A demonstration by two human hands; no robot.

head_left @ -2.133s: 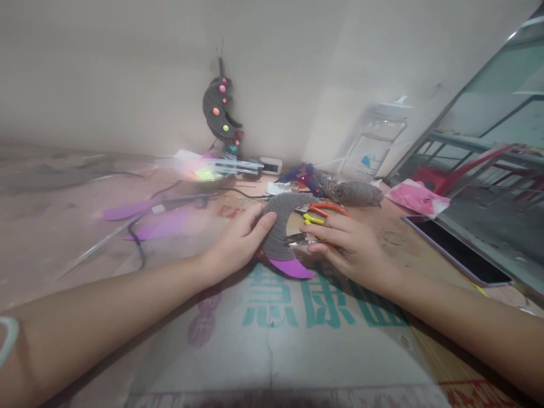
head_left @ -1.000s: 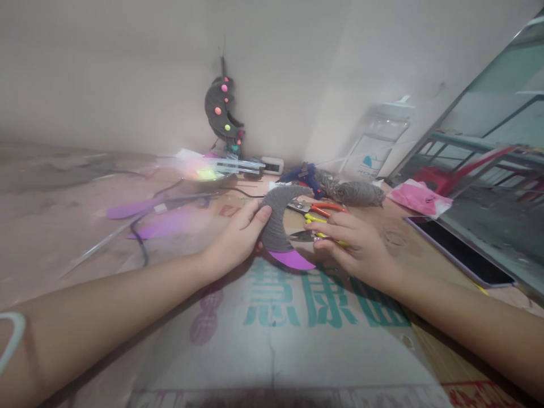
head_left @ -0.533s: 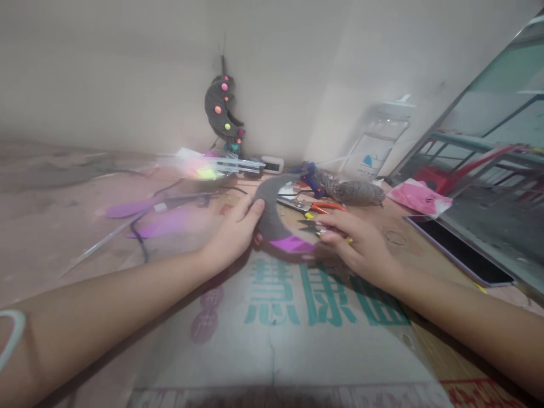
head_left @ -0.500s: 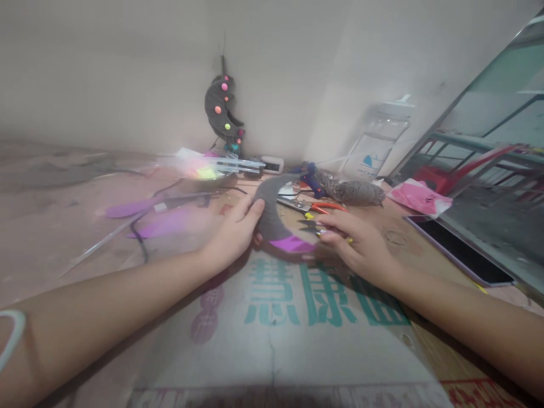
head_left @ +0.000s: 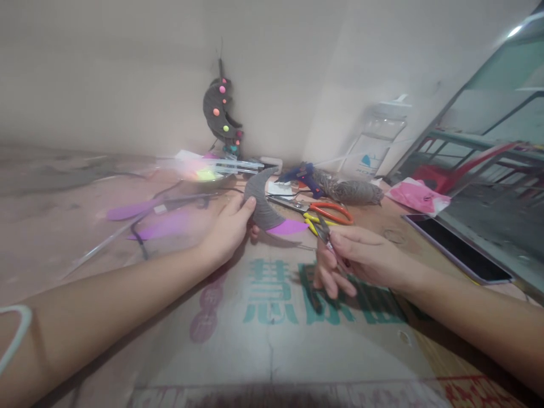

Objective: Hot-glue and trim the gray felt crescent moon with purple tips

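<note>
Grey and finely ribbed, the crescent (head_left: 261, 199) is held above the bench (head_left: 55, 226), its purple tip (head_left: 290, 227) pointing to our right. Our left hand (head_left: 229, 224) keeps it clamped, thumb across the front and fingers curled behind. The change is in the spacing: the crescent now sits farther left, and the blades no longer lie inside its curve. Our right hand (head_left: 365, 255) has rolled over; thumb and forefinger pinch a small-bladed tool (head_left: 325, 231) with its points turned up, while the other fingers splay loosely over the printed cardboard (head_left: 212, 357). Since tool and crescent stand apart, we judge that no cutting is under way and the work is between actions. Behind, the orange-handled scissors (head_left: 301, 207) lie more exposed than a moment ago.
</note>
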